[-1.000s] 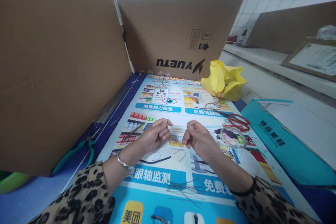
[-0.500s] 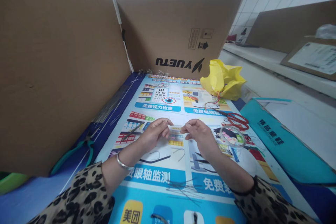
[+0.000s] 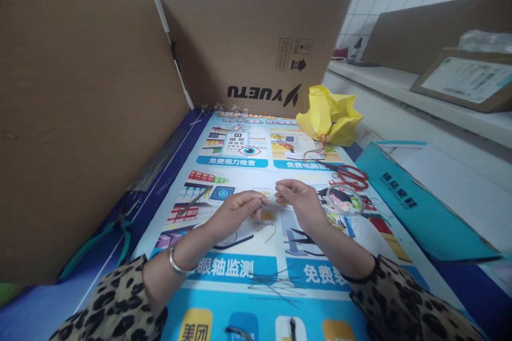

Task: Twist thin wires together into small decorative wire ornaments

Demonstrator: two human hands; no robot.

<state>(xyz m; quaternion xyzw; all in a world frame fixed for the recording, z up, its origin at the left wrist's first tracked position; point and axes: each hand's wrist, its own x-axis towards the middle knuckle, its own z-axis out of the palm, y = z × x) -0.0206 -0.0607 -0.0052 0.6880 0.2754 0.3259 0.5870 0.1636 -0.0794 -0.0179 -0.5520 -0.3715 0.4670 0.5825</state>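
Note:
My left hand (image 3: 240,214) is closed in a pinch, thumb against the forefinger. Facing it, my right hand (image 3: 303,203) also pinches, its fingertips slightly higher and very close to the left ones. Whatever lies between the fingertips is too thin to make out. Below the hands, several thin dark wires (image 3: 276,281) lie in a loose pile on the printed poster sheet (image 3: 224,298). A bent piece of wire (image 3: 272,232) rests just under the fingers. Left of my left hand lies a slim dark tool (image 3: 196,201).
Red-handled scissors (image 3: 352,177) and a clear ring-shaped roll (image 3: 362,203) are at right, beside a teal box (image 3: 420,210). Crumpled yellow paper (image 3: 328,115) stands behind them. Teal-handled pliers (image 3: 126,237) lie left, near a tall cardboard panel (image 3: 88,106). Tangled wire bits (image 3: 236,114) sit at the back.
My left fingertips have dropped and my right ones have risen, so the right pinch is now the higher. The whole view has swung a little to the right.

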